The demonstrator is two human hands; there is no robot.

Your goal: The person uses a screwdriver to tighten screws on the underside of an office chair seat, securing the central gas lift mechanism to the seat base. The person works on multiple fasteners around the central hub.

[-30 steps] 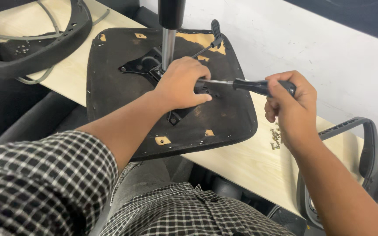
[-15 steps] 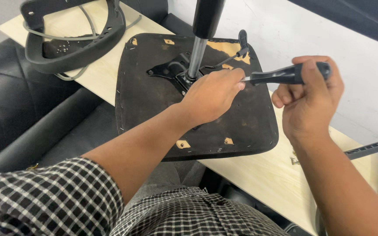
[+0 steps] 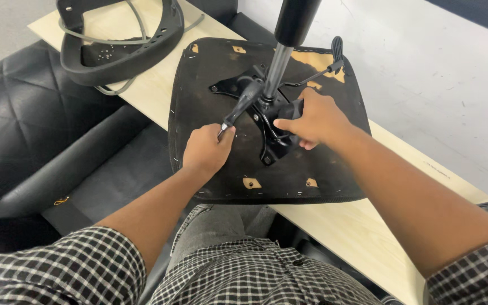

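Left hand grips screwdriver – right hand clamps black metal plate under worn seat base.

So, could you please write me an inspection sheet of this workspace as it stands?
Surface: light wooden board, partly bare.
Job's things: black chair seat lying upside down on the board, metal mechanism plate and gas-lift column standing up from it; screwdriver lying against the plate.
Clutter: black curved chair frame at the far end.
Hands: left hand grips the screwdriver's tip end; right hand closed on a black part beside the column.
Cables: grey cord through the frame.
Surroundings: black quilted seating, pale wall.
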